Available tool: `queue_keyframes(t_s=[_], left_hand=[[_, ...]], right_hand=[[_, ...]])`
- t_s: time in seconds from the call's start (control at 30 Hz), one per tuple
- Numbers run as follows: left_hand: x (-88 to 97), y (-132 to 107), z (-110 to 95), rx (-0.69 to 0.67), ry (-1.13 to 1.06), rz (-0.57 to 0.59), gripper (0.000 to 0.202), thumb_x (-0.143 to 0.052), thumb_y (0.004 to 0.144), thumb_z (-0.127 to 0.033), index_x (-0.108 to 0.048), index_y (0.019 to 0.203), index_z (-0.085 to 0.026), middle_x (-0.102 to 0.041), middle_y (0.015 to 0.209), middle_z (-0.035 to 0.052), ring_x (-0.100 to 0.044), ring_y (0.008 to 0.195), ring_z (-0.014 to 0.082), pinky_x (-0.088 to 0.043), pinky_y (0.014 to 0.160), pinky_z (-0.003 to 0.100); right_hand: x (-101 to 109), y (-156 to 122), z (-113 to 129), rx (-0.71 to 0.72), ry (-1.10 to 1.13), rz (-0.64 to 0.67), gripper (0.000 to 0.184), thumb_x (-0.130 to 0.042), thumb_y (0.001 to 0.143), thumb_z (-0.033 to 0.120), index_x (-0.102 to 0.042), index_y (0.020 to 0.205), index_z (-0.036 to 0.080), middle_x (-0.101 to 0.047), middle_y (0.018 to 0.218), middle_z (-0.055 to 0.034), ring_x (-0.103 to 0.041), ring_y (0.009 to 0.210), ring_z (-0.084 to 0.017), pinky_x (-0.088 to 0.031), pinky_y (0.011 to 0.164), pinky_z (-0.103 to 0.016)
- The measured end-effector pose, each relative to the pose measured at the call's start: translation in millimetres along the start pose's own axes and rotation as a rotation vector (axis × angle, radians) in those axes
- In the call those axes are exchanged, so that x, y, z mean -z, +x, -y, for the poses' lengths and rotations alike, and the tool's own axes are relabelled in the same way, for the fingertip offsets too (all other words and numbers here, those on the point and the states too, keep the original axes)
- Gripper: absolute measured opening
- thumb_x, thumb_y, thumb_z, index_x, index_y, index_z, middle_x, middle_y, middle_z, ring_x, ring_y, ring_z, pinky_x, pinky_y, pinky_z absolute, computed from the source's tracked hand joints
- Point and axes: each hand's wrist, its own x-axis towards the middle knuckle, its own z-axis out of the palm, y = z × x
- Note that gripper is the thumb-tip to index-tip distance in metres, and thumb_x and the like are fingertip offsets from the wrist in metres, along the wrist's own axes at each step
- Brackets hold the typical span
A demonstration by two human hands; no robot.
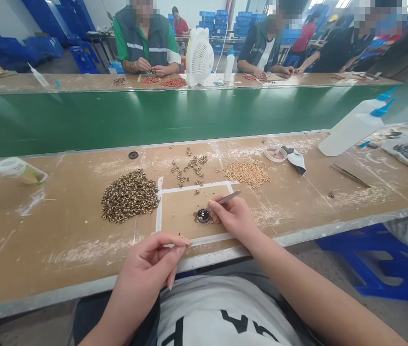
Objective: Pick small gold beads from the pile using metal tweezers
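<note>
Because the workbench (27,240) front edge runs just below both hands, a nudged part could drop off there. Within the taped square (196,187), open bench remains left of the dark disc (203,216). The right hand (234,218) clamps tweezers (230,197) beside it; the left hand (149,262) has fingertips nearly together, any held piece indiscernible.

The right hand (234,218) holds tweezers (229,197) beside a small black disc (203,216).

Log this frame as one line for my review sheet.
left hand: fingers pinched, no held item visible | right hand: holding tweezers at black round part | inside white tape square
</note>
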Motion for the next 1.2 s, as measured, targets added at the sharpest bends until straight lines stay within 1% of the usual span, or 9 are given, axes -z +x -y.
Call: queue_keyframes(t_s=[0.07,0.13,0.27,0.4,0.5,0.63,0.73,0.97,1.2], left_hand=[[-2.2,0.8,-0.7,-0.014,-0.051,-0.002,0.030,-0.081,0.096,-0.046,-0.070,0.092,-0.018,-0.074,0.080,0.0035,-0.048,0.046,0.0055,-0.033,0.047,0.019],[-3.9,1.3,-1.4,-0.018,-0.104,-0.025,0.033,-0.082,0.095,-0.047,-0.062,0.095,-0.020,-0.077,0.094,0.0049,-0.047,0.045,0.0038,-0.032,0.044,0.017],[-3.2,1.6,-0.5,0.010,-0.152,-0.074,0.045,-0.085,0.092,-0.050,-0.063,0.117,-0.021,-0.079,0.102,0.0079,-0.047,0.044,0.0036,-0.033,0.042,0.016],[-0.1,3.1,2.6,0.009,-0.159,-0.070,0.043,-0.085,0.092,-0.049,-0.067,0.114,-0.017,-0.080,0.103,0.0117,-0.046,0.043,0.0025,-0.036,0.043,0.017],[-0.2,3.0,1.8,0.014,-0.175,-0.064,0.040,-0.084,0.092,-0.048,-0.066,0.111,-0.018,-0.080,0.107,0.0114,-0.046,0.041,0.0025,-0.033,0.041,0.018],[-6.1,-2.1,-7.3,0.033,-0.171,-0.077,0.037,-0.082,0.093,-0.048,-0.061,0.104,-0.019,-0.080,0.109,0.0101,-0.048,0.042,0.0031,-0.029,0.042,0.018],[-13.1,-8.8,-16.4,0.029,-0.157,-0.101,0.037,-0.082,0.093,-0.047,-0.058,0.101,-0.020,-0.080,0.103,0.0081,-0.045,0.044,0.0031,-0.031,0.045,0.018],[-22.7,-19.9,-19.6,0.052,-0.145,-0.069,0.044,-0.083,0.092,-0.051,-0.055,0.113,-0.025,-0.080,0.095,0.0055,-0.047,0.049,0.0079,-0.034,0.049,0.020],[-24.1,-21.9,-20.0,0.059,-0.107,0.012,0.046,-0.082,0.094,-0.051,-0.052,0.120,-0.028,-0.079,0.097,0.0032,-0.049,0.048,0.0073,-0.026,0.049,0.022]], right_hand=[[-0.2,0.2,0.4,0.002,0.002,0.000,0.044,-0.075,0.094,0.062,-0.071,0.087,0.018,-0.067,0.066,-0.0008,-0.064,0.057,-0.016,-0.054,0.059,-0.030],[-0.7,0.0,0.8,0.004,0.003,-0.003,0.045,-0.074,0.094,0.062,-0.070,0.086,0.018,-0.067,0.065,-0.0004,-0.064,0.057,-0.016,-0.054,0.059,-0.030],[-1.9,-0.3,2.4,0.003,0.001,-0.011,0.047,-0.075,0.093,0.064,-0.070,0.086,0.018,-0.066,0.064,0.0001,-0.063,0.056,-0.016,-0.054,0.059,-0.030],[-2.3,0.5,3.5,-0.012,0.018,-0.021,0.049,-0.076,0.091,0.067,-0.069,0.085,0.019,-0.066,0.063,0.0001,-0.063,0.055,-0.016,-0.055,0.058,-0.030],[-1.7,1.8,3.5,-0.011,0.016,-0.027,0.052,-0.077,0.089,0.069,-0.070,0.084,0.019,-0.067,0.062,-0.0003,-0.064,0.054,-0.016,-0.055,0.057,-0.030],[-1.2,-0.2,9.9,-0.004,0.087,-0.075,0.051,-0.082,0.086,0.068,-0.070,0.082,0.018,-0.068,0.061,-0.0011,-0.064,0.053,-0.016,-0.057,0.054,-0.030],[-3.8,-9.7,24.5,0.038,0.188,-0.095,0.047,-0.085,0.087,0.062,-0.070,0.079,0.018,-0.069,0.061,-0.0009,-0.064,0.050,-0.015,-0.057,0.052,-0.028],[-21.7,-44.1,61.6,0.031,0.435,0.073,0.044,-0.081,0.093,0.059,-0.067,0.080,0.019,-0.067,0.058,0.0016,-0.061,0.043,-0.012,-0.054,0.045,-0.024],[-27.1,-49.5,68.3,-0.006,0.415,0.145,0.048,-0.080,0.093,0.062,-0.064,0.078,0.020,-0.063,0.054,0.0028,-0.057,0.042,-0.012,-0.053,0.044,-0.024]])
